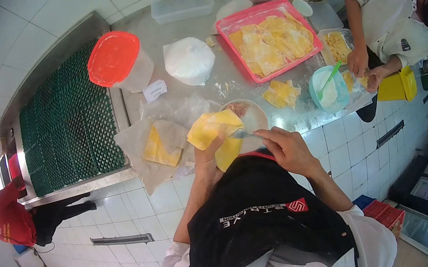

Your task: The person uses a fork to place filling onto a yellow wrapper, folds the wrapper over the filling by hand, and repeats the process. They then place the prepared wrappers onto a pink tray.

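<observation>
My left hand [209,154] holds up yellow dough sheets [213,127], with one flap hanging below the fingers. In my right hand [289,150] is a thin metal utensil [241,134]; its tip meets the dough, and I cannot tell whether it is a spoon or a knife. Just behind the hands stands a pale round dish [258,117] with pinkish minced filling [238,108]. More yellow dough sheets [161,147] lie on clear plastic wrap [133,141] to the left.
A pink tray [315,44] of floured sheets sits behind. A blue bowl [316,95] holds white powder and a green spoon [329,80]. At the right a co-worker's hands [368,71] handle dough. A red-lidded tub [114,58] and a white bag [189,61] stand at the back left.
</observation>
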### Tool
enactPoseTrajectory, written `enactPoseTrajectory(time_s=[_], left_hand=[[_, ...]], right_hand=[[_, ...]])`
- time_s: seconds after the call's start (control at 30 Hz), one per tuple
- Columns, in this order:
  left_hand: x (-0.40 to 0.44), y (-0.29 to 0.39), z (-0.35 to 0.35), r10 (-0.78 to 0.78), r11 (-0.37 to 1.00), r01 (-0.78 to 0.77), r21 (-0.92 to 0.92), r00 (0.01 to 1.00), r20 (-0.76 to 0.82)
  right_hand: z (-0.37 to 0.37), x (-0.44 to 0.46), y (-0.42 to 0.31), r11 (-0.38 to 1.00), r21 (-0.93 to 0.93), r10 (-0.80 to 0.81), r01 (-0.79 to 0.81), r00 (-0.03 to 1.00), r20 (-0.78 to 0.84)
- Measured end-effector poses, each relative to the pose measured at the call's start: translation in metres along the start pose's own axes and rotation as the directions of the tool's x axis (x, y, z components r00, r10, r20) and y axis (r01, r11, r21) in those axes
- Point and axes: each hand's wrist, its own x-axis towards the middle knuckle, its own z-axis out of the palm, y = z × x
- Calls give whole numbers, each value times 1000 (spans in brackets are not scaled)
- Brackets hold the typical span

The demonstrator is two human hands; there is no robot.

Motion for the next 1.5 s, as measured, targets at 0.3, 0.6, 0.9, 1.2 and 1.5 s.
enactPoseTrajectory(time_s=[0.3, 0.6, 0.9, 1.2, 1.5], left_hand=[[11, 4, 2, 93, 995, -90, 49, 994, -63], [14, -12, -4, -1, 1000, 1, 23, 1000, 14], [17, -6, -28, -57, 992, 57, -110, 998, 9], [14, 12, -48, 74, 996, -67, 50, 987, -140], [15, 23, -58, 132, 991, -128, 36, 976, -173]], right_hand=[[-31, -19, 4, 965, 103, 224, -240, 963, 151], [32, 63, -16, 940, -212, -327, 266, 881, -343], [16, 94, -6, 995, 94, -24, 35, 993, -118], [-53, 125, 67, 958, -253, 28, -139, 917, -397], [42, 21, 102, 969, -229, 99, -95, 995, 7]])
